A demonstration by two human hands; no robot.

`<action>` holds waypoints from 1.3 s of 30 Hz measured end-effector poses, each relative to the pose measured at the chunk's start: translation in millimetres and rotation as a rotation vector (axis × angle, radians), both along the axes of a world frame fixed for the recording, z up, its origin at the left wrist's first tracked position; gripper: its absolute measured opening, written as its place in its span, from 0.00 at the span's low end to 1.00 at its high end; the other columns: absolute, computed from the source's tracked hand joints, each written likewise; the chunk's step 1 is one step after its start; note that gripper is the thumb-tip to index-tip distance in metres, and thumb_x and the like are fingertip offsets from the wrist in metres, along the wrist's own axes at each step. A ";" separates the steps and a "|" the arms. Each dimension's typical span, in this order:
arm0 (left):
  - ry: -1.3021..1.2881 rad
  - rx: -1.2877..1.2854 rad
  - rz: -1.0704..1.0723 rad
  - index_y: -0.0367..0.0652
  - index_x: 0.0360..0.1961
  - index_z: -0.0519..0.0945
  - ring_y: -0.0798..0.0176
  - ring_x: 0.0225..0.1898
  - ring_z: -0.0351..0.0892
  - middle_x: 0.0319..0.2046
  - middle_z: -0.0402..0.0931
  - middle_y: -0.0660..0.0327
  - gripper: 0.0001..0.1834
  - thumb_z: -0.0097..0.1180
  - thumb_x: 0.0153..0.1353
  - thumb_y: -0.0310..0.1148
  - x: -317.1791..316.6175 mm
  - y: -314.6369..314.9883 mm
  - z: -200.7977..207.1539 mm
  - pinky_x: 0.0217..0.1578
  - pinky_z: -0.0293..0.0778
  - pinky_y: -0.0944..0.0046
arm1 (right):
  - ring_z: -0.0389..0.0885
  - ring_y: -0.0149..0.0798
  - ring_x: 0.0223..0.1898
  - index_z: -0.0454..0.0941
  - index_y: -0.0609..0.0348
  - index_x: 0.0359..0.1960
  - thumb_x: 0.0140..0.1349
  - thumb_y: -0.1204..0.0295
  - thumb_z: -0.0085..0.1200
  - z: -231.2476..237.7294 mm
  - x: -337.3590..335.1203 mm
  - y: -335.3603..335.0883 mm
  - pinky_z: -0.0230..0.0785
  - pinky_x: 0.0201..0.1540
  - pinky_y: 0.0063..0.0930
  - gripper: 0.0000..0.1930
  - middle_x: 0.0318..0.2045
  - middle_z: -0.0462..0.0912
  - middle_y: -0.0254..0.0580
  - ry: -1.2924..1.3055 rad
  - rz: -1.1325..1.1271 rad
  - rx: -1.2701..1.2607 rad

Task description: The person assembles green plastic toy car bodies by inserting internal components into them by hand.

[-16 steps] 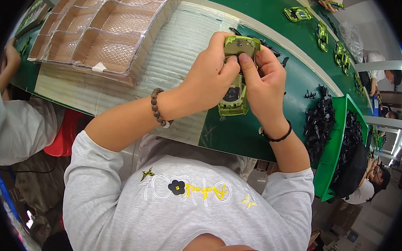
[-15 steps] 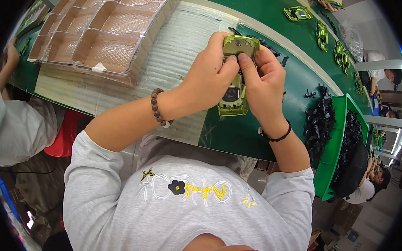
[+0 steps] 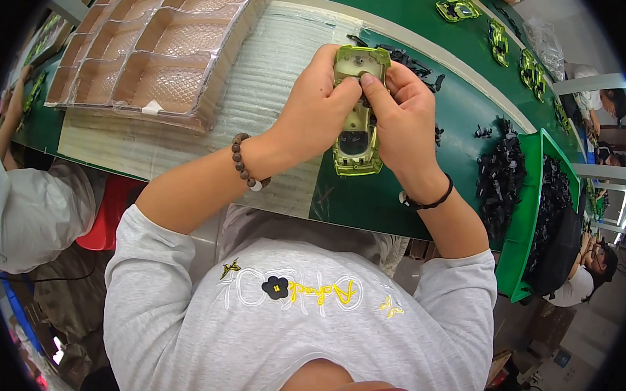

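A lime-green toy car body [image 3: 358, 154] is held up between my two hands, its hollow underside facing me. My left hand [image 3: 316, 100] grips its left edge, thumb pressed inside the shell. From the right edge my right hand [image 3: 403, 115] wraps round it, its thumb also pushing on the inside, close to the left thumb. Whether a small part lies under the thumbs is hidden. Just beyond the car body, small black plastic parts [image 3: 410, 61] lie scattered on the green table [image 3: 334, 200].
A clear compartment tray [image 3: 164, 81] stands at the left on a pale ribbed sheet [image 3: 274, 66]. To the right a heap of black parts [image 3: 499, 184] lies beside a green bin [image 3: 528, 207] holding more. More green car bodies [image 3: 499, 42] sit along the far strip. Other people work at both sides.
Both hands and the car body have shifted slightly toward the left and away from me. Both thumbs stay pressed inside the shell.
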State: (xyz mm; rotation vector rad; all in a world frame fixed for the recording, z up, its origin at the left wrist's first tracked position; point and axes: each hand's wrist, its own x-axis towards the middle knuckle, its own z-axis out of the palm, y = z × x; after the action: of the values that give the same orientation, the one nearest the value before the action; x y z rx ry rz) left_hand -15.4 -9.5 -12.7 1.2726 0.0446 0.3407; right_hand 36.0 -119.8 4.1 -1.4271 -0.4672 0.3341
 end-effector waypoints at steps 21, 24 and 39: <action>-0.115 0.161 0.038 0.34 0.47 0.64 0.73 0.28 0.69 0.29 0.73 0.59 0.14 0.42 0.60 0.26 2.0 3.3 -2.6 0.28 0.67 0.70 | 0.77 0.26 0.38 0.73 0.70 0.45 0.59 0.81 0.49 6.4 -4.5 3.0 0.70 0.41 0.18 0.12 0.38 0.80 0.40 0.006 -0.038 0.122; -0.086 0.103 0.003 0.34 0.48 0.64 0.73 0.31 0.69 0.32 0.73 0.59 0.15 0.42 0.60 0.26 1.9 3.4 -1.1 0.30 0.68 0.69 | 0.77 0.26 0.38 0.73 0.70 0.45 0.59 0.81 0.49 2.4 -1.9 3.6 0.70 0.40 0.18 0.12 0.38 0.80 0.40 0.012 -0.043 0.141; -0.275 0.381 0.161 0.36 0.50 0.59 0.68 0.18 0.69 0.21 0.71 0.58 0.15 0.41 0.61 0.23 -4.7 4.6 6.4 0.20 0.66 0.66 | 0.73 0.25 0.41 0.69 0.69 0.51 0.62 0.77 0.50 5.7 3.2 2.0 0.66 0.44 0.17 0.16 0.41 0.76 0.36 -0.302 0.094 0.121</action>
State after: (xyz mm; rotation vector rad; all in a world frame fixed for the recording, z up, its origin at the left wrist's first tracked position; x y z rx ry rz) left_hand -20.0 -4.9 -6.3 1.5913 -0.1602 0.6850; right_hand 39.3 -117.8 9.9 -1.3448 -0.7895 0.1613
